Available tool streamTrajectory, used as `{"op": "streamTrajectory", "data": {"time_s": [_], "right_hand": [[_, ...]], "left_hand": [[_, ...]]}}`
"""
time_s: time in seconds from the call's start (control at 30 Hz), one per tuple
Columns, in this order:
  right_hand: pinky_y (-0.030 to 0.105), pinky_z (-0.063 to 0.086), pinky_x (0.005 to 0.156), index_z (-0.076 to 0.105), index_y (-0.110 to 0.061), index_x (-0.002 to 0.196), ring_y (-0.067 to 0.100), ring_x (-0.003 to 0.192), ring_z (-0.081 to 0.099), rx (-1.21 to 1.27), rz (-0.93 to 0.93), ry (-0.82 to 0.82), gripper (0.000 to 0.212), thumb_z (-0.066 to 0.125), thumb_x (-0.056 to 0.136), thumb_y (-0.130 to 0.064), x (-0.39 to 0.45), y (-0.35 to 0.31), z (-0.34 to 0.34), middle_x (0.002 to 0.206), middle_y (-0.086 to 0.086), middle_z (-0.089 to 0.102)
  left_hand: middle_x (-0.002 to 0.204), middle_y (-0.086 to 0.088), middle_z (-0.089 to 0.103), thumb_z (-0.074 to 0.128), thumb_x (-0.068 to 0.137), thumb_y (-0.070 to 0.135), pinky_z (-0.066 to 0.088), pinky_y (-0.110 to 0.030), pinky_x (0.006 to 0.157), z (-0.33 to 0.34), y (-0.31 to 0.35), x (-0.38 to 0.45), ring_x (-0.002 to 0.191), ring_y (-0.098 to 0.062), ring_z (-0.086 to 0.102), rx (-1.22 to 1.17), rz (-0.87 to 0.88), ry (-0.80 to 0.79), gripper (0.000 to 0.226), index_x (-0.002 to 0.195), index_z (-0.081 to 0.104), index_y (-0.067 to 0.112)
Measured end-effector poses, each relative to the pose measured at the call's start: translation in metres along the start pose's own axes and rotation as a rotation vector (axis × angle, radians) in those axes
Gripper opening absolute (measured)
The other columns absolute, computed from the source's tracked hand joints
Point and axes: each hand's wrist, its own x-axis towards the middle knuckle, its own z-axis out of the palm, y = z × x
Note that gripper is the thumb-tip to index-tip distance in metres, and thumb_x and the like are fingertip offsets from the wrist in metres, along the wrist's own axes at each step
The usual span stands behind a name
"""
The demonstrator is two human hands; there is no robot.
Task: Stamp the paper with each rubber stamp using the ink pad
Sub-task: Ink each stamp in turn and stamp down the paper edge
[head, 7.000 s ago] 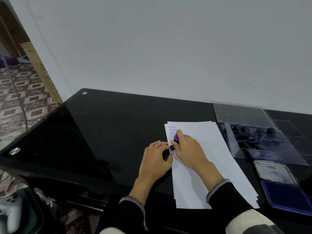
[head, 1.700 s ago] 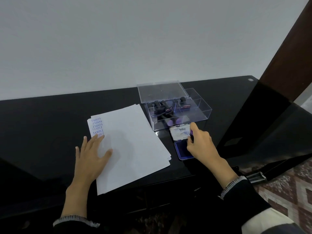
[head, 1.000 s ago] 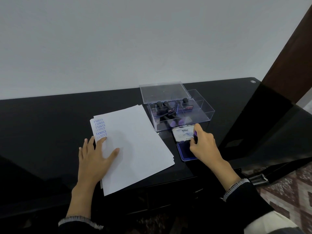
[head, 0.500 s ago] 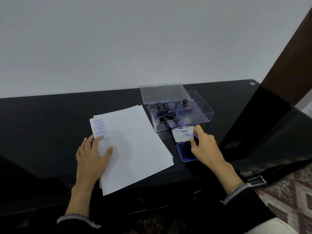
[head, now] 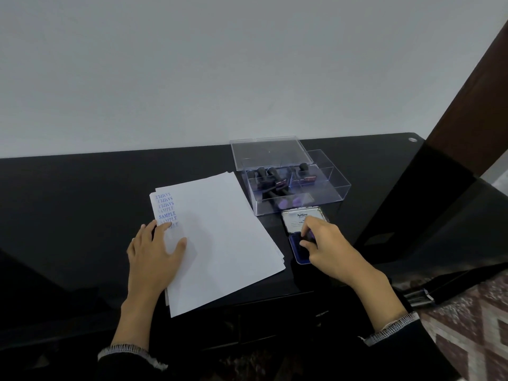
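Note:
A stack of white paper (head: 220, 237) lies on the black glass table (head: 68, 204), with several blue SAMPLE prints (head: 165, 209) down its far left corner. My left hand (head: 155, 251) rests flat on the sheets' left edge, fingers spread, holding nothing. My right hand (head: 327, 247) is closed around a small purple rubber stamp (head: 309, 236) and holds it down on the blue ink pad (head: 298, 248). The pad's lid (head: 299, 220) stands open behind it. Most of the stamp is hidden by my fingers.
A clear plastic box (head: 324, 196) with several black-handled stamps (head: 270, 178) stands behind the ink pad, its lid (head: 269, 152) tilted open at the back. The table's front edge runs close to my wrists. A dark wooden frame (head: 467, 86) rises at right, patterned floor (head: 467, 320) below.
My right hand has slid toward me from the pad's lid onto the blue pad, with the stamp in it. My left hand stays on the paper, fingers shifted slightly.

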Motion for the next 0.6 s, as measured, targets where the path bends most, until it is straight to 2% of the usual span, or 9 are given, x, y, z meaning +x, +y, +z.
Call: {"op": "streamTrajectory", "data": {"time_s": [0.1, 0.17, 0.27, 0.4, 0.5, 0.6], "right_hand": [[0.008, 0.041, 0.058, 0.045, -0.016, 0.086, 0.000, 0.074, 0.047, -0.023, -0.013, -0.039, 0.025, 0.057, 0.084, 0.006, 0.001, -0.003, 0.001, 0.085, -0.012, 0.046], [0.012, 0.047, 0.063, 0.042, -0.018, 0.084, -0.003, 0.073, 0.046, -0.023, -0.011, -0.060, 0.032, 0.056, 0.081, 0.011, 0.001, -0.003, 0.003, 0.085, -0.015, 0.043], [0.027, 0.054, 0.074, 0.042, -0.016, 0.083, 0.006, 0.077, 0.049, -0.050, -0.016, -0.038, 0.032, 0.055, 0.078, 0.013, 0.001, -0.002, 0.007, 0.086, -0.011, 0.043], [0.028, 0.053, 0.072, 0.041, -0.013, 0.083, 0.018, 0.081, 0.052, -0.064, 0.015, -0.047, 0.030, 0.055, 0.076, 0.014, 0.004, -0.004, 0.010, 0.087, -0.004, 0.045], [0.035, 0.055, 0.074, 0.043, -0.010, 0.085, 0.015, 0.082, 0.056, -0.032, 0.064, -0.099, 0.030, 0.055, 0.071, 0.014, 0.011, -0.007, 0.010, 0.089, -0.004, 0.045], [0.038, 0.054, 0.069, 0.046, -0.006, 0.085, 0.020, 0.076, 0.053, -0.102, 0.088, -0.140, 0.024, 0.053, 0.071, 0.012, 0.020, -0.012, 0.009, 0.087, 0.003, 0.047]], "left_hand": [[0.153, -0.003, 0.031, 0.053, 0.093, 0.044, 0.009, -0.044, 0.118, 0.000, 0.000, 0.000, 0.146, -0.023, 0.014, 0.001, 0.000, 0.001, 0.052, 0.138, 0.044, 0.021], [0.153, -0.003, 0.031, 0.053, 0.093, 0.044, 0.009, -0.044, 0.118, 0.000, 0.000, 0.000, 0.146, -0.023, 0.014, 0.002, 0.002, -0.001, 0.052, 0.138, 0.044, 0.021], [0.153, -0.003, 0.031, 0.053, 0.093, 0.044, 0.009, -0.044, 0.118, 0.001, -0.001, 0.001, 0.146, -0.023, 0.014, 0.004, -0.003, -0.002, 0.052, 0.138, 0.044, 0.021], [0.154, -0.002, 0.030, 0.053, 0.092, 0.045, 0.009, -0.045, 0.119, 0.000, -0.001, 0.000, 0.146, -0.023, 0.013, -0.003, -0.010, -0.004, 0.053, 0.139, 0.043, 0.021], [0.154, -0.002, 0.030, 0.053, 0.092, 0.045, 0.010, -0.045, 0.119, 0.000, -0.001, -0.001, 0.147, -0.023, 0.012, -0.011, -0.019, -0.005, 0.054, 0.140, 0.043, 0.021], [0.154, -0.002, 0.031, 0.053, 0.092, 0.045, 0.011, -0.045, 0.119, 0.001, -0.002, -0.001, 0.147, -0.024, 0.012, -0.011, -0.015, 0.000, 0.054, 0.139, 0.043, 0.021]]}}
